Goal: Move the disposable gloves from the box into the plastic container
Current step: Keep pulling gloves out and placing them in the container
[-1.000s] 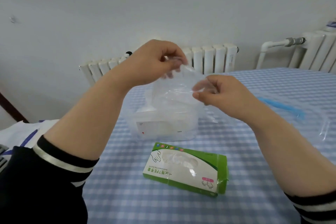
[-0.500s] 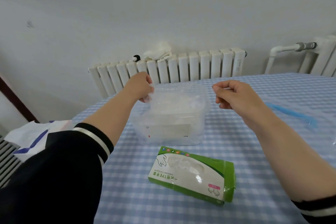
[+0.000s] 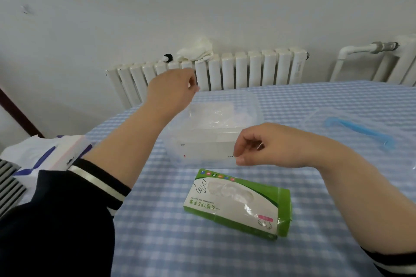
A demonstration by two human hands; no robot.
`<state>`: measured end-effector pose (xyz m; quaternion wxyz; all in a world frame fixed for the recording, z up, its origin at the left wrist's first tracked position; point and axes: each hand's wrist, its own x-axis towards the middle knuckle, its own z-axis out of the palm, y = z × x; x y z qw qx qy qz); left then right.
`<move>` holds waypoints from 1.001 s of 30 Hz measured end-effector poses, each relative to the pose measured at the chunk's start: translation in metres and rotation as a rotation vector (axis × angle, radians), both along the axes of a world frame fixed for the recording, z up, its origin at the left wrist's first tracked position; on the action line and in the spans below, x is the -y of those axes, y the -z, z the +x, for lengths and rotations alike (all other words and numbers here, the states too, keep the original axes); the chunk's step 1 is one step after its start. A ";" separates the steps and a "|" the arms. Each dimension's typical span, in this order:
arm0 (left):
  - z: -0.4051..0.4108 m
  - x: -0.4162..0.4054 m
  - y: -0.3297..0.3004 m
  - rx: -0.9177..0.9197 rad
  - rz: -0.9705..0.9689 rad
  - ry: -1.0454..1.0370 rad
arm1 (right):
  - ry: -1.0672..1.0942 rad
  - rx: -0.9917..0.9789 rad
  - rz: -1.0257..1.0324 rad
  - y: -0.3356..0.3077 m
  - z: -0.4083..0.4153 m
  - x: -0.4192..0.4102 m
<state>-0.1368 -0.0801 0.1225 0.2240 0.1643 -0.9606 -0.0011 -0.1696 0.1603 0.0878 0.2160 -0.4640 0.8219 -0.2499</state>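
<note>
A clear plastic container [image 3: 257, 105] stands on the checked table at centre, with crumpled transparent gloves [image 3: 216, 114] lying inside it. In front of it lies the green and white glove box [image 3: 236, 204], flat on its back, more gloves showing through its oval opening. My left hand [image 3: 172, 93] hovers just above the container's back left corner, fingers loosely curled, and I see nothing in it. My right hand [image 3: 267, 145] hangs in front of the container's right front wall, between container and box, fingers loosely curled and holding nothing.
A clear lid with a blue strip [image 3: 360, 130] lies on the blue checked tablecloth [image 3: 202, 254] at the right. A white radiator [image 3: 236, 69] with a white cloth [image 3: 195, 50] on it stands behind the table. A white and blue bag [image 3: 40, 155] sits left.
Both hands held a transparent glove stretched over the container; the glove now lies inside. My left hand has lifted off the rim and my right hand has dropped toward the glove box.
</note>
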 end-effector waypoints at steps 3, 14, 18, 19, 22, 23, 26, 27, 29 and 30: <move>0.033 -0.035 0.008 -0.150 0.101 0.100 | -0.102 -0.133 0.347 0.017 0.013 0.009; 0.127 -0.066 0.070 0.793 0.263 0.111 | -0.061 -0.090 0.424 0.035 0.056 0.014; 0.128 -0.064 0.071 0.775 0.389 0.272 | -0.035 -0.084 0.197 0.035 0.063 0.011; 0.128 -0.063 0.071 0.785 0.393 0.319 | -0.025 -0.197 0.142 0.034 0.061 0.010; 0.129 -0.063 0.077 0.833 0.246 0.412 | -0.086 -0.158 0.118 0.038 0.063 0.006; 0.128 -0.063 0.081 0.822 0.207 0.408 | -0.091 -0.119 0.159 0.042 0.067 0.005; 0.123 -0.062 0.094 0.759 0.248 0.404 | -0.105 -0.207 0.236 0.059 0.073 0.006; 0.122 -0.061 0.097 0.734 0.291 0.415 | -0.101 -0.247 0.233 0.062 0.072 0.007; 0.118 -0.058 0.105 0.643 0.348 0.431 | -0.080 -0.277 0.245 0.063 0.062 0.007; 0.117 -0.057 0.108 0.593 0.348 0.432 | -0.069 -0.276 0.258 0.063 0.056 0.007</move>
